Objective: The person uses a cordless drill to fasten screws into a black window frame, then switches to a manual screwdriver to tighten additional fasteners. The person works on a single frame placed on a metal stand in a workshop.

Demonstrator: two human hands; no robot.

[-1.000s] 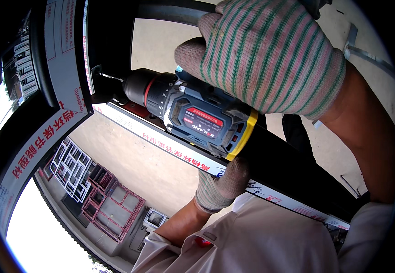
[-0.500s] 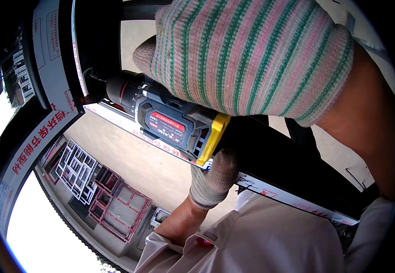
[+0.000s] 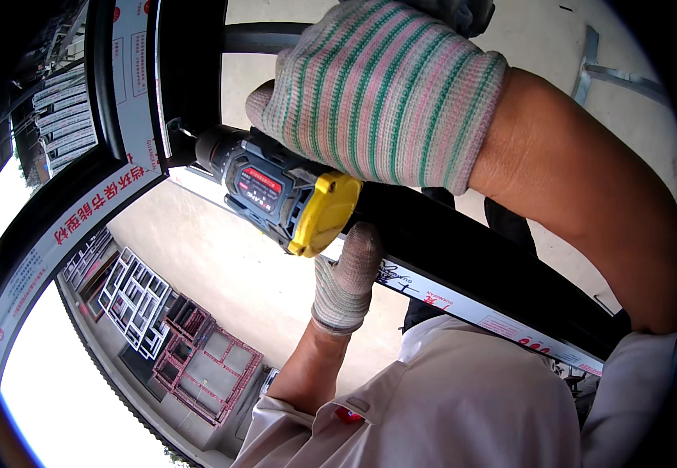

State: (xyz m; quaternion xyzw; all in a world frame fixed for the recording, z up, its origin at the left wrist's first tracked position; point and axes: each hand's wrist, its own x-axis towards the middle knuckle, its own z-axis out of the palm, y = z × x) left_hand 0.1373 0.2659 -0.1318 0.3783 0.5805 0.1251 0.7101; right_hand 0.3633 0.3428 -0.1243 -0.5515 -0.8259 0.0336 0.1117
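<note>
My right hand, in a knitted glove striped green, pink and grey, is closed round a cordless drill. The drill has a dark blue-grey body, a red label and a yellow rear cap; its grip is hidden under the glove. Its black chuck points left at the inner side of a black window frame covered with printed white film, close to a corner. Below the drill my left hand, gloved too, is closed on the frame's long black bar. The thumb shows on the near side; the other fingers are hidden.
Lattice-like white frames and reddish frames lean by a wall at the lower left. A stack of pale profiles is at the upper left. On the pale floor at the upper right lies a grey metal piece.
The drill's rear has swung, so more of the yellow cap's back face shows. The view has shifted a little, and more of my right forearm shows. Both hands keep their hold.
</note>
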